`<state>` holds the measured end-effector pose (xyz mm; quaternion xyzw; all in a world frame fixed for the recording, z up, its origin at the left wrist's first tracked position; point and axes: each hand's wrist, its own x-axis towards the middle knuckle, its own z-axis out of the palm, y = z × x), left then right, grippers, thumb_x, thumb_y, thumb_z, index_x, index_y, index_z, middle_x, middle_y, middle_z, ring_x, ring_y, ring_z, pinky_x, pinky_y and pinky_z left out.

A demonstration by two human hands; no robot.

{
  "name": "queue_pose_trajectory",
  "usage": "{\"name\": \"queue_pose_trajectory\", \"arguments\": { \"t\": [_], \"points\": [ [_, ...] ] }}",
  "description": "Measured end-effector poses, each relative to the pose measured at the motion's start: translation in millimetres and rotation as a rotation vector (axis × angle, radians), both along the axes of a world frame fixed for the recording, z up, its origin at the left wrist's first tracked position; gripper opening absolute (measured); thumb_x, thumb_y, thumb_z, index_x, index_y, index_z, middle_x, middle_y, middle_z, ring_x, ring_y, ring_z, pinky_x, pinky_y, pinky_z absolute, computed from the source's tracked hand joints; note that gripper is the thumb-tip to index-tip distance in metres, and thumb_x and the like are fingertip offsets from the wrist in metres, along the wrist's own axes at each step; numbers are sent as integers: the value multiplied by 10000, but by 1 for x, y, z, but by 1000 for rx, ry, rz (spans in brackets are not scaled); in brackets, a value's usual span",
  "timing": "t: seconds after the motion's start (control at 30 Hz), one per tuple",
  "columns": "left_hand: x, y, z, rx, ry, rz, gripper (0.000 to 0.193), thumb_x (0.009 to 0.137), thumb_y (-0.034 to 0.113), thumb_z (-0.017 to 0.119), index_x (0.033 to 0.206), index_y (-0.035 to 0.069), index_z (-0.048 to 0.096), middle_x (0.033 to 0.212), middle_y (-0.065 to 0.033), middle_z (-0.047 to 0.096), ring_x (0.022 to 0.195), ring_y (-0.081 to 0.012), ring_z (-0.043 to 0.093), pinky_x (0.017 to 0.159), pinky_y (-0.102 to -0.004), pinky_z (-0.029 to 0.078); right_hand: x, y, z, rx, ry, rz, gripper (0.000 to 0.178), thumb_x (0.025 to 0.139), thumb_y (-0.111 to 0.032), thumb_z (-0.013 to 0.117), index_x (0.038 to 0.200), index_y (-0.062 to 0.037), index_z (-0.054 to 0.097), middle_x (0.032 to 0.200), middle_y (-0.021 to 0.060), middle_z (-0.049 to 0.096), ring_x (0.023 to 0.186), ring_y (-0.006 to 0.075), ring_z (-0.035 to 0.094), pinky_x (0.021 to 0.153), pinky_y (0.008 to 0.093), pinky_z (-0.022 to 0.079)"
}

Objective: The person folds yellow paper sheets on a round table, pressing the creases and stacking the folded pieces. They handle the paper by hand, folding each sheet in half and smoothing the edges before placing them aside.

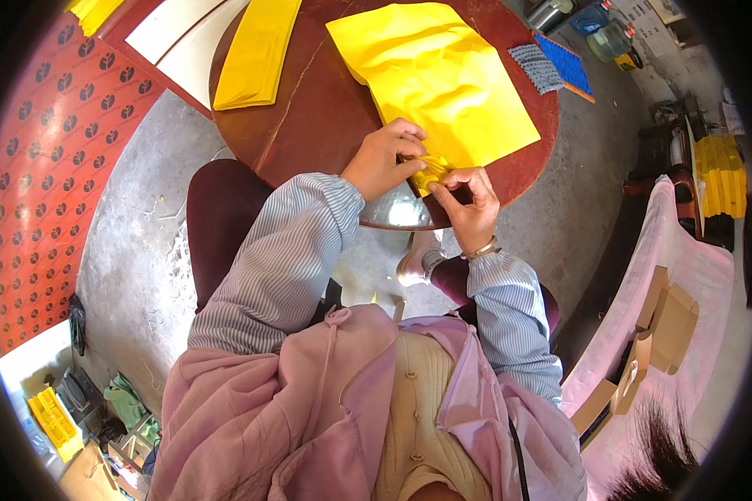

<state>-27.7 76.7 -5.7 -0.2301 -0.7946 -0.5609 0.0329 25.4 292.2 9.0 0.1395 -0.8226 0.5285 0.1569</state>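
The creased yellow sheet (443,75) lies on the round worktop (309,125), its bunched near end close to the rim. The left hand (386,159) and right hand (474,204) both pinch that end; an uneven tug might tear it, and a loosened pinch might let the folds spring open.

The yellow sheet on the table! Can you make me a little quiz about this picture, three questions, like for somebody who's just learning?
1. What shape is the table? A) square; B) round; C) triangular.
2. True or false: the yellow stack lies left of the sheet.
3. Which hand has a bracelet at its wrist?

Key:
1. B.
2. True.
3. The right hand, at the sheet's near end.
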Motion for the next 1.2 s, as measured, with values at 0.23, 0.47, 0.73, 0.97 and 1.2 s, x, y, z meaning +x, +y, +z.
{"name": "queue_pose_trajectory", "arguments": {
  "t": [0.23, 0.47, 0.73, 0.97, 1.2],
  "points": [
    [-2, 0, 3, -42, -31, 18, 189, 931, 176, 802, 1034, 19, 791, 1265, -132, 706, 1143, -294, 708, 978, -377, 561, 0, 0, 7, 60, 57, 43, 157, 840, 11, 868, 985, -4, 812, 929, 81, 699, 868, 211, 681, 805, 318, 548],
    [-7, -9, 1, -27, -44, -66, 202, 908, 123, 801, 1078, 19, 775, 1303, -131, 692, 1161, -285, 706, 1000, -372, 558, 0, 1, 7, 3, -69, 28, 156, 850, 24, 875, 991, -4, 816, 956, 66, 709, 899, 177, 670, 831, 301, 540],
    [-2, -4, -2, 30, -12, -66, 204, 870, 91, 817, 1051, 10, 770, 1299, -125, 682, 1157, -279, 705, 995, -370, 564, -2, -2, -1, -45, -17, 8, 177, 828, 25, 885, 980, -14, 801, 929, 68, 695, 830, 172, 685, 756, 294, 556],
    [-2, 1, 1, -28, -1, 11, 205, 923, 182, 818, 1037, 16, 783, 1250, -132, 703, 1125, -288, 708, 954, -372, 565, 0, 0, 2, 89, 61, 11, 215, 827, 18, 885, 1021, -18, 800, 925, 78, 692, 845, 190, 679, 782, 316, 563],
    [-3, -2, 4, -25, -56, -10, 217, 954, 224, 798, 1037, 23, 791, 1252, -140, 703, 1125, -291, 707, 955, -374, 561, 0, -2, 9, 56, -10, 29, 222, 819, 15, 888, 1021, -14, 803, 945, 83, 695, 875, 203, 677, 795, 327, 562]
  ]
}}
